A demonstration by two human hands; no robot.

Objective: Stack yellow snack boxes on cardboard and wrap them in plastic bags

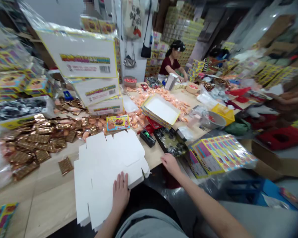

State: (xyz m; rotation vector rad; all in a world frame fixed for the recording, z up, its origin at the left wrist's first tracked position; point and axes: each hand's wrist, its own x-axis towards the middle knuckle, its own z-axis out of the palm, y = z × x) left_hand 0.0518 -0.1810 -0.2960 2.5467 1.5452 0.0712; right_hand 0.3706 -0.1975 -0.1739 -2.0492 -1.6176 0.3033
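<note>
A stack of flat white cardboard blanks (106, 155) was seen at the near edge of the table (52, 195), left of centre, with slots and tabs cut along its edges. The left hand (121, 189) was laid palm down on its near right part, fingers extended, nothing gripped. The right hand (171, 163) was held at the table edge, just beside the black tray (162, 144), with its fingers curled; whether anything was pinched there could not be told. Each sheet was judged to be light and stiff, though easily bent along its creases, and the faces were judged smooth enough for upper sheets to slide over lower ones. The small tabs on the right seemed the most easily crumpled, so a hold by them was best avoided. A single sheet would be best taken by a broad edge, thumb above and fingers below; for the whole stack, 2 hands at opposite sides would be advised.
</note>
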